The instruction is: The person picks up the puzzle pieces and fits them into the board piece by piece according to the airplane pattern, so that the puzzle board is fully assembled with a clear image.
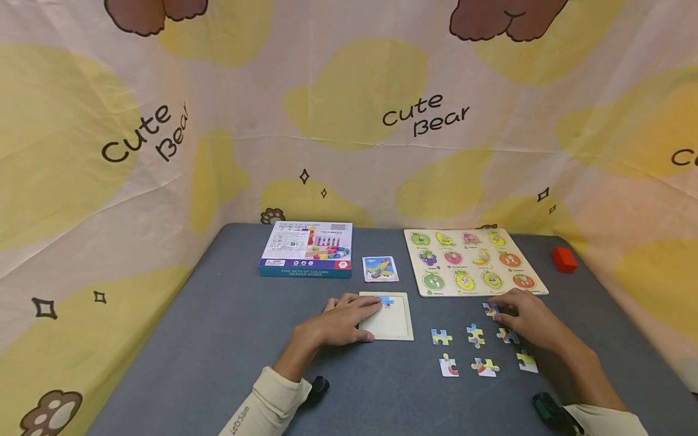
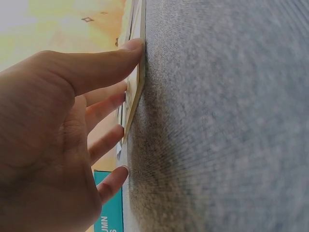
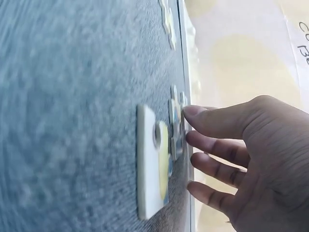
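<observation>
A square, cream-coloured puzzle tray (image 1: pixel 395 321) lies on the table, with a blue puzzle piece (image 1: pixel 386 301) in its upper part. My left hand (image 1: pixel 343 320) rests on the tray's left side, fingers fairly straight across it and the thumb at the near edge. In the left wrist view, the thumb (image 2: pixel 130 48) touches the tray's rim (image 2: pixel 137 87). On the right, my right hand (image 1: pixel 526 315) pinches a colourful jigsaw piece (image 1: pixel 489 310) between thumb and index finger, low at the tabletop. Several loose jigsaw pieces (image 1: pixel 475 335) lie in rows beside that hand.
Behind the tray lies a small picture card (image 1: pixel 380 269) showing a plane. A boxed toy set (image 1: pixel 305 249) sits at the back left. The fruit board (image 1: pixel 474 263) lies beyond my right hand, with a red block (image 1: pixel 564 260) to its right. A printed cloth hangs behind the table.
</observation>
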{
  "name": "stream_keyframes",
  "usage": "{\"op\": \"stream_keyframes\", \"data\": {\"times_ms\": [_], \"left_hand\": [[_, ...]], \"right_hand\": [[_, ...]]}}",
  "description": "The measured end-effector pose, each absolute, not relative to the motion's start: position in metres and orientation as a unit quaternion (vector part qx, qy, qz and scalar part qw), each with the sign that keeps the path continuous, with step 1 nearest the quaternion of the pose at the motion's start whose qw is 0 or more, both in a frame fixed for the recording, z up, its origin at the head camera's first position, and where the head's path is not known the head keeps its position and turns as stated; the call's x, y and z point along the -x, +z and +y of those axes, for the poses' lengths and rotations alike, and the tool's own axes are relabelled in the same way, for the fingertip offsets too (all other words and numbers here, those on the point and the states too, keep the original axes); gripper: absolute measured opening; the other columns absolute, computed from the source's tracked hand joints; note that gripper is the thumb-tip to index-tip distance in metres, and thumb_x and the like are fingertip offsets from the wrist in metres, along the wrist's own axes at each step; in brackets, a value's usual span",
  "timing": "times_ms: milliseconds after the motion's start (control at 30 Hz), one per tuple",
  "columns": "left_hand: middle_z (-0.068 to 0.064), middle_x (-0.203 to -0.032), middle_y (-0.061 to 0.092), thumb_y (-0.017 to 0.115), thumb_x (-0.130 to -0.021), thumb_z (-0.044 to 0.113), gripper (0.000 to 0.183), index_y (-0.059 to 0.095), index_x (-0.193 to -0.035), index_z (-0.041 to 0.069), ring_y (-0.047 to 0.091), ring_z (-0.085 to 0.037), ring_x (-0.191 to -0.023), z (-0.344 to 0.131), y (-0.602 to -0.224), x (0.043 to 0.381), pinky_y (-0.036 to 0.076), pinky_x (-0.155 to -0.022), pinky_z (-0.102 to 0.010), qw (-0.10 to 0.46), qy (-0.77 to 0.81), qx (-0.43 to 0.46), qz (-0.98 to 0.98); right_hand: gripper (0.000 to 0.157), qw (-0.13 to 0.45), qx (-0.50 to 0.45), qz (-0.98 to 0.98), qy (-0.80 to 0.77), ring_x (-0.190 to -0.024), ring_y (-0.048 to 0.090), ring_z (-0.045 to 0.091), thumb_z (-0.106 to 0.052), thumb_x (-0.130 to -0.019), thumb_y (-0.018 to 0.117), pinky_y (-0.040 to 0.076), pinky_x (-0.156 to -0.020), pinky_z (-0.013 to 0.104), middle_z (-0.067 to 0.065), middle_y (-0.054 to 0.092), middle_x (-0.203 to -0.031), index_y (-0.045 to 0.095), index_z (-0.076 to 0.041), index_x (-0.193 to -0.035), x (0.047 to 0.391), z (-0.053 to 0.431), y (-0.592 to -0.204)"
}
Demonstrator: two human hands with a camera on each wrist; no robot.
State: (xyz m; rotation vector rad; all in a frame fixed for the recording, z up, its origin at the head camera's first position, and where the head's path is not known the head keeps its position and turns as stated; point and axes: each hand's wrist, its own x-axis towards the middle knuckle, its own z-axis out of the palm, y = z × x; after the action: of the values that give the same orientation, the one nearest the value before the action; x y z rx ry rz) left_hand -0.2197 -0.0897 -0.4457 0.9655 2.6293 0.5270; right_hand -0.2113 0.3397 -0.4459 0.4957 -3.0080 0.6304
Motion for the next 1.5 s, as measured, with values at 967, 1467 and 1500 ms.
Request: {"op": "stream_keyframes", "data": {"times_ms": [967, 1467, 1500], "left_hand": [[0.001, -0.171, 0.036, 0.069, -0.103, 0.034, 0.068, 0.044, -0.163, 0.016, 0.033, -0.028, -0.150, -0.091, -0.446, 0.220, 0.031, -0.104, -0.053, 0.143, 0.190, -0.343, 0.909], [0.002, -0.172, 0.035, 0.068, -0.104, 0.035, 0.068, 0.042, -0.164, 0.017, 0.032, -0.029, -0.151, -0.091, -0.446, 0.221, 0.030, -0.105, -0.053, 0.144, 0.187, -0.343, 0.909], [0.001, -0.172, 0.035, 0.068, -0.104, 0.035, 0.068, 0.042, -0.164, 0.017, 0.032, -0.029, -0.151, -0.091, -0.446, 0.221, 0.030, -0.105, -0.053, 0.144, 0.187, -0.344, 0.909]], "right_hand": [[0.025, -0.018, -0.146, -0.965, 0.215, -0.088, 0.058, 0.017, -0.018, -0.091, 0.083, 0.050, -0.079, 0.036, 0.003, 0.068, -0.098, 0.078, -0.001, -0.109, 0.217, 0.352, -0.448], [0.019, 0.018, -0.175, -0.967, 0.183, -0.085, 0.060, 0.016, -0.015, -0.089, 0.085, 0.052, -0.080, 0.042, -0.002, 0.071, -0.092, 0.078, -0.002, -0.101, 0.217, 0.350, -0.449], [0.020, 0.018, -0.175, -0.967, 0.182, -0.086, 0.059, 0.016, -0.015, -0.089, 0.085, 0.051, -0.080, 0.043, -0.001, 0.070, -0.092, 0.078, -0.002, -0.101, 0.216, 0.349, -0.449]]}}
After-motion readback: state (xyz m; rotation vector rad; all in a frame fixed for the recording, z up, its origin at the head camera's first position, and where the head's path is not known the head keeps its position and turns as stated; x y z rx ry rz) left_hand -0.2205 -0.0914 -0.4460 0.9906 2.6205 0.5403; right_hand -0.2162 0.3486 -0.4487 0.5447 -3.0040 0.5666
